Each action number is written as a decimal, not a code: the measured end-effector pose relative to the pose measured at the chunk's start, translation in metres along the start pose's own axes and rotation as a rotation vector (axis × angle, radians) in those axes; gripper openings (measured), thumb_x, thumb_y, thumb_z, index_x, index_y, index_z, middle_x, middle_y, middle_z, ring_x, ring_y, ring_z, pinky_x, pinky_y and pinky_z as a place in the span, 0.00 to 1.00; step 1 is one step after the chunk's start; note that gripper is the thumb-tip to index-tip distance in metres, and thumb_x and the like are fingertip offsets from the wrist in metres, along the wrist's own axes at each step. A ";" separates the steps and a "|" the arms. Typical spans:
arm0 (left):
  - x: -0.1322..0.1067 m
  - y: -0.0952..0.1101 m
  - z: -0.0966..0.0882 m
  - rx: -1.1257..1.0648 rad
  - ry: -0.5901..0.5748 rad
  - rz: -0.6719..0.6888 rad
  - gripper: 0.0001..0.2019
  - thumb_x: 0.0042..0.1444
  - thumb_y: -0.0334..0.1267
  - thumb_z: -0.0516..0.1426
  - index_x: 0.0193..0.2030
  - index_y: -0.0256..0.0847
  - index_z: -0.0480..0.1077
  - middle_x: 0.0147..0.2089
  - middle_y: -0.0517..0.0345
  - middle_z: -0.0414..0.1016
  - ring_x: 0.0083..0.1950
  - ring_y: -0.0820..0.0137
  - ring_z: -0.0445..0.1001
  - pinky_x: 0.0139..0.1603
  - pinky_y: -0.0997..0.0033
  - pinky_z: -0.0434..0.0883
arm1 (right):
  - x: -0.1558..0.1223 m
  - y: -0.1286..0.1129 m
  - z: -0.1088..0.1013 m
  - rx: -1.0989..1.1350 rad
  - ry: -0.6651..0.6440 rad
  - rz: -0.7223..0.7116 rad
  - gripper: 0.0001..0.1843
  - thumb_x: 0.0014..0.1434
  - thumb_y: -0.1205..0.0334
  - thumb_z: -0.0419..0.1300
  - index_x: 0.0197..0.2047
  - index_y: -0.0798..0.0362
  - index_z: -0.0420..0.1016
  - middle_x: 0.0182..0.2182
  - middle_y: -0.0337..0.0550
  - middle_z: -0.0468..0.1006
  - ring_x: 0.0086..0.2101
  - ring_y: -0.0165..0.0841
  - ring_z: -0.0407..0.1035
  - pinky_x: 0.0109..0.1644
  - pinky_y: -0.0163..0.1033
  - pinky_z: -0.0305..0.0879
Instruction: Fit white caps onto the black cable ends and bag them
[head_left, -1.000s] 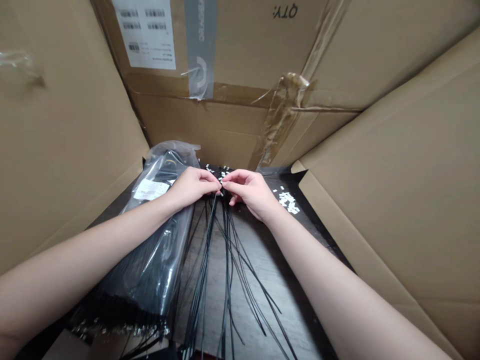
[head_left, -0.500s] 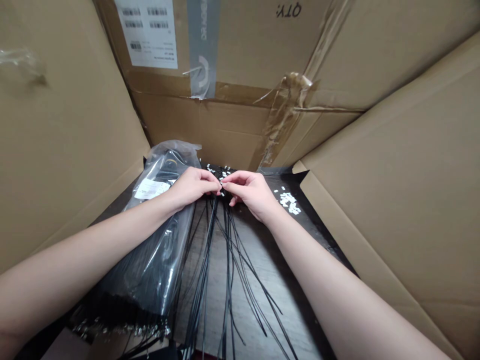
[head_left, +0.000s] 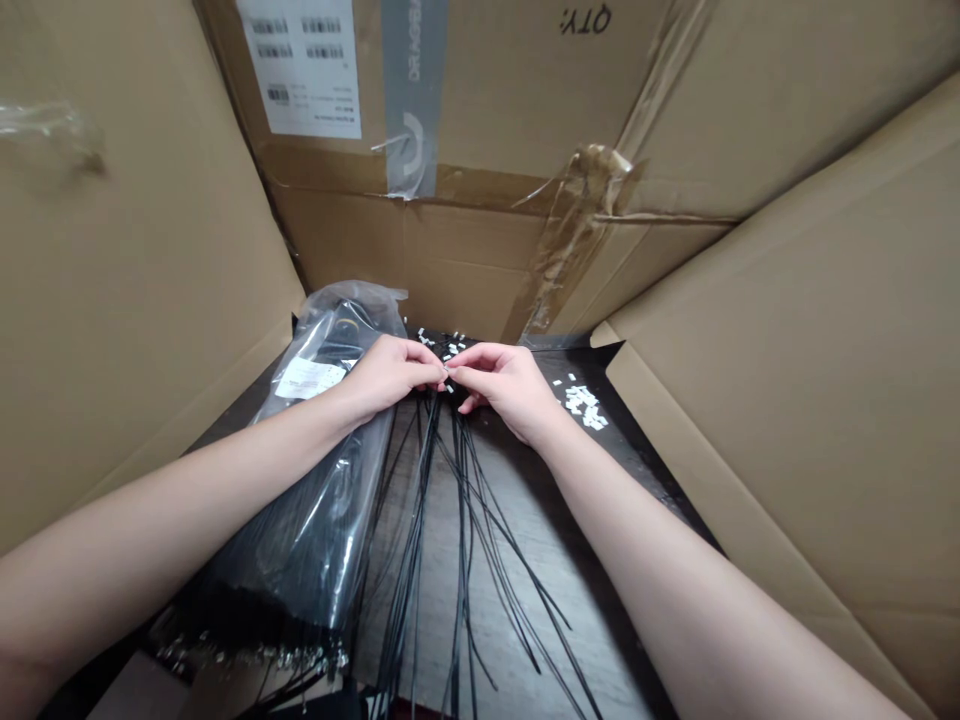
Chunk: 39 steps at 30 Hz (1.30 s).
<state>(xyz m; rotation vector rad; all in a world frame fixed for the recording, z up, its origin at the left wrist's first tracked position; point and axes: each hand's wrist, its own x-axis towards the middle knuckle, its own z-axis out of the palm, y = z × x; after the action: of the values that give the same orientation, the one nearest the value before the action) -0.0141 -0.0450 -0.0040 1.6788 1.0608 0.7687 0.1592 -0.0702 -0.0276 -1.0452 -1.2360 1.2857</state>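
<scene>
My left hand (head_left: 390,376) and my right hand (head_left: 504,384) meet at the fingertips, pinching the top ends of a bundle of long black cable ties (head_left: 439,520). What lies between the fingertips is too small to make out. The ties fan downward toward me across a dark wood-grain surface (head_left: 540,560). Under my left forearm lies a clear plastic bag of black cable ties (head_left: 315,560), with a white label (head_left: 309,378). Several small white tabs (head_left: 583,405) form a pile just beyond my right hand.
Brown cardboard flaps (head_left: 780,400) rise on the left, right and far sides, with tape and a barcode label (head_left: 300,70) on the far wall. More white bits (head_left: 450,346) lie on black material just beyond my fingertips.
My hands stay pinched together at the tie ends. The whole view has shifted slightly to the right as my head moves.
</scene>
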 end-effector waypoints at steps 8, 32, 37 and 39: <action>0.001 0.002 0.002 -0.032 0.029 0.015 0.04 0.44 0.34 0.62 0.25 0.37 0.77 0.25 0.58 0.78 0.31 0.71 0.72 0.36 0.71 0.66 | 0.000 0.001 -0.001 0.052 0.001 0.003 0.20 0.37 0.54 0.75 0.31 0.57 0.78 0.26 0.40 0.78 0.24 0.28 0.71 0.21 0.33 0.73; 0.001 0.002 0.002 0.028 0.043 0.068 0.05 0.47 0.36 0.61 0.26 0.36 0.77 0.28 0.57 0.79 0.33 0.68 0.76 0.40 0.70 0.69 | 0.001 0.001 0.001 0.069 0.062 0.016 0.22 0.37 0.52 0.76 0.31 0.56 0.78 0.21 0.34 0.72 0.20 0.24 0.62 0.18 0.32 0.70; 0.000 0.002 0.004 0.038 0.042 0.084 0.06 0.47 0.36 0.60 0.27 0.36 0.76 0.28 0.57 0.79 0.33 0.69 0.75 0.38 0.71 0.68 | -0.001 -0.001 0.002 0.068 0.069 -0.002 0.20 0.37 0.54 0.75 0.31 0.56 0.78 0.21 0.34 0.72 0.19 0.24 0.62 0.18 0.31 0.68; 0.000 0.002 0.004 0.049 0.049 0.084 0.06 0.47 0.36 0.60 0.26 0.36 0.76 0.27 0.57 0.78 0.32 0.69 0.74 0.37 0.71 0.68 | -0.001 -0.001 0.002 0.063 0.071 0.004 0.19 0.37 0.55 0.75 0.31 0.56 0.79 0.20 0.35 0.72 0.19 0.24 0.62 0.18 0.31 0.68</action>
<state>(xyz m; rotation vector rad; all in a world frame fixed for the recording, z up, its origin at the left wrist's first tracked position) -0.0099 -0.0468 -0.0032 1.7634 1.0566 0.8476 0.1575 -0.0712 -0.0263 -1.0400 -1.1338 1.2718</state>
